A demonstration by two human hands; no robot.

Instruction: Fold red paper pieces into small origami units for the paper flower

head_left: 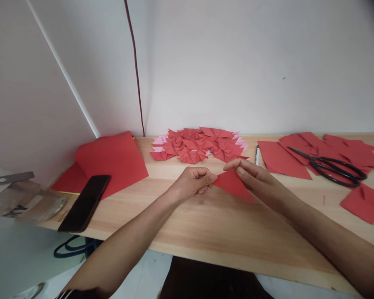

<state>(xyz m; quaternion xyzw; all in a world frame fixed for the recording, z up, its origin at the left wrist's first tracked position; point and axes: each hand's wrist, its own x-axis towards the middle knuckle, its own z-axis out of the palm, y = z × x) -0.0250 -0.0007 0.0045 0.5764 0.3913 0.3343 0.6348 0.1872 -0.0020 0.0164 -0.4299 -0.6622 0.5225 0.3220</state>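
Note:
A small piece of red paper, folded into a triangle, is held above the wooden tabletop. My left hand is closed, with its thumb and bent fingers pinching the paper's left corner. At the upper right edge of the paper, my right hand has its thumb against the sheet and its long fingers bent over behind it. That hand covers part of the paper's right side. Behind both hands lies a cluster of folded red paper pieces, with pink paper showing at its ends.
Large red sheets and a black phone lie at left. A clear tape roll is near the left edge. At right are a marker, red paper squares, black scissors and another red square. A wall stands behind.

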